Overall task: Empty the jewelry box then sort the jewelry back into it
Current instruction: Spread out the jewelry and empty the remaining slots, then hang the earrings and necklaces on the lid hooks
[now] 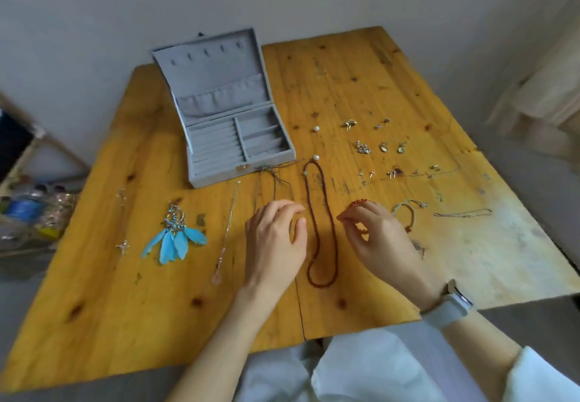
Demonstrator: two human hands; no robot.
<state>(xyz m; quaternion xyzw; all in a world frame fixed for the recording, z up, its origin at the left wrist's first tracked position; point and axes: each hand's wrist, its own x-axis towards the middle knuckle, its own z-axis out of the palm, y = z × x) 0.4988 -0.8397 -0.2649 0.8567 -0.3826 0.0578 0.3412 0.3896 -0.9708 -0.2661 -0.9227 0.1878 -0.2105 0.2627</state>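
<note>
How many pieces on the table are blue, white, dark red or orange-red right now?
Blue: 1, the feather earrings.
White: 2, the pearls.
Dark red: 1, the bead necklace.
Orange-red: 1, the bead bracelet pinched by the right hand.
Total: 5.

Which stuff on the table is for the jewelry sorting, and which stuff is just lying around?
For the job:
- grey jewelry box, open
- dark red bead necklace
- blue feather earrings
- small earrings
- two pearls
- red bracelet, in the right hand

Just lying about:
- clutter on the shelf beside the table
- white wristwatch
</note>
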